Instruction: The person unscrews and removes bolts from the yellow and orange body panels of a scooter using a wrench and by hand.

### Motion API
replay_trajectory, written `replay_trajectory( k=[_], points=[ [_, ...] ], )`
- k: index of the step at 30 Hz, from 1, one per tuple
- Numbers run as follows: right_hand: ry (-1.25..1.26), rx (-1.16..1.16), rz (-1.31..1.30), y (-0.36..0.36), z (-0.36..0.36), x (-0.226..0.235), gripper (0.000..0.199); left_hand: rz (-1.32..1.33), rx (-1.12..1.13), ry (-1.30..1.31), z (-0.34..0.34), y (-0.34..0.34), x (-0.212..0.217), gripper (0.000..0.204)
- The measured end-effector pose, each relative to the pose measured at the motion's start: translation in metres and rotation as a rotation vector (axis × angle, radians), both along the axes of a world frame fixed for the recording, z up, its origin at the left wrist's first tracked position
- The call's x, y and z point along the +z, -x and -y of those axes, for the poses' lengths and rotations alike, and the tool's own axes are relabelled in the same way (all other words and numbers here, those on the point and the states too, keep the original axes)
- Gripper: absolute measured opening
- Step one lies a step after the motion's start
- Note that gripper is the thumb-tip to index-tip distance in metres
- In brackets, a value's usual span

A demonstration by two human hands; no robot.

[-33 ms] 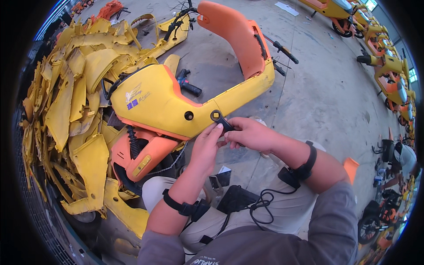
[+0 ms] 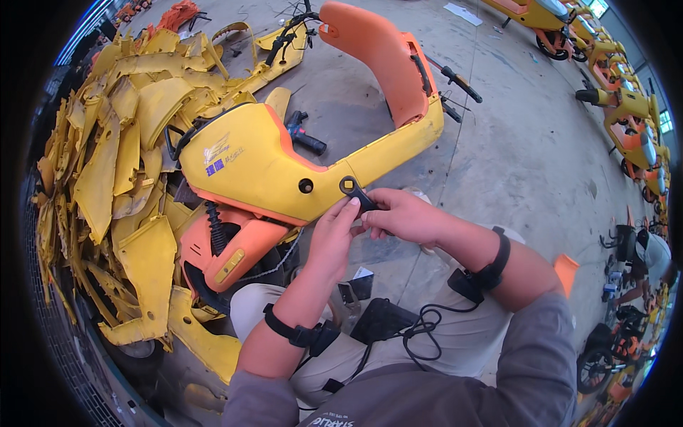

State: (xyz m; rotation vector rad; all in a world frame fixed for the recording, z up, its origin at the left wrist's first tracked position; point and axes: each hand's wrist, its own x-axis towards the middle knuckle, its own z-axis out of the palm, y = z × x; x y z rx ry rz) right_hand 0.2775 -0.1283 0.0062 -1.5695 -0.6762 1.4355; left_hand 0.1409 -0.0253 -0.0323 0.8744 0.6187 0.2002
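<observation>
Both my hands hold a black crank arm (image 2: 351, 188) with a square hole in its round end; yellow shows through the hole. My left hand (image 2: 331, 233) presses its thumb along the bar, with the fingers closed beneath. Wrapped round the other end is my right hand (image 2: 402, 216), its fingertips meeting the left hand's. Just beyond lies a yellow and orange scooter (image 2: 274, 167) on its side, with a dark round hole in its yellow side panel near the crank arm. The crank arm's far end is hidden in my hands.
Yellow body panels (image 2: 146, 249) are heaped to the left. A cordless power tool (image 2: 307, 137) lies on the floor behind the scooter. Parked yellow and orange scooters (image 2: 622, 128) line the right side, where another person (image 2: 649, 260) bends low. Dark cable (image 2: 427, 331) lies across my lap.
</observation>
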Motion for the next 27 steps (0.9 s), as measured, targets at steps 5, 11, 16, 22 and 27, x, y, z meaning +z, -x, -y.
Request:
replay_trajectory(
  k=[5,11,16,22,27],
  points=[
    [0.009,0.041,0.168,0.008,-0.010,-0.002,0.037,-0.023,0.093,-0.005,-0.005,0.000,-0.002,0.029],
    [0.001,0.079,0.192,0.005,-0.012,-0.010,0.040,-0.044,0.198,-0.032,-0.018,0.004,-0.004,0.032],
    [0.010,0.044,0.156,0.000,-0.010,-0.012,0.038,0.015,0.179,-0.014,-0.021,0.002,0.003,0.037],
    [0.027,0.089,0.162,-0.002,-0.010,-0.015,0.034,0.018,0.134,-0.036,-0.019,0.001,0.002,0.040],
    [0.062,0.131,0.207,-0.006,-0.008,-0.014,0.034,0.017,0.128,0.000,-0.018,0.001,-0.001,0.039]
  ],
)
